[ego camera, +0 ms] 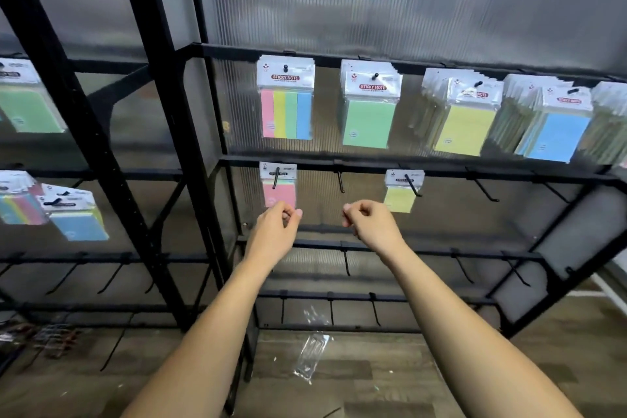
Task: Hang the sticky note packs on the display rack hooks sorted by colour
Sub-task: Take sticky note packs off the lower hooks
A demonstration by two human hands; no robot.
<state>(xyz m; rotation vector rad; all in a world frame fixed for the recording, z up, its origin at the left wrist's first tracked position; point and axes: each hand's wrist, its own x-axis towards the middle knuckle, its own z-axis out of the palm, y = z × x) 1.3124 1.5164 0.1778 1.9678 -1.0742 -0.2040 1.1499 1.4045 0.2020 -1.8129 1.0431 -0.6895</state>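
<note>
Pink sticky note pack (279, 192) hangs upright on its hook at frame centre, directly above the nearer left hand (279, 226), whose grip, like the right hand's (368, 222), curls together holding nothing visible.

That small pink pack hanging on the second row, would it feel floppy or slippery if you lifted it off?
The pink pack probably feels stiff in its block of notes but floppy at the thin header. Its glossy wrapper looks slippery. Hung from one hook, it likely swings when nudged.

One head-worn wide-angle view faces forward and slightly down at the display rack (373, 166), close enough that both forearms reach in from the bottom edge; floor (390, 373) below
</note>
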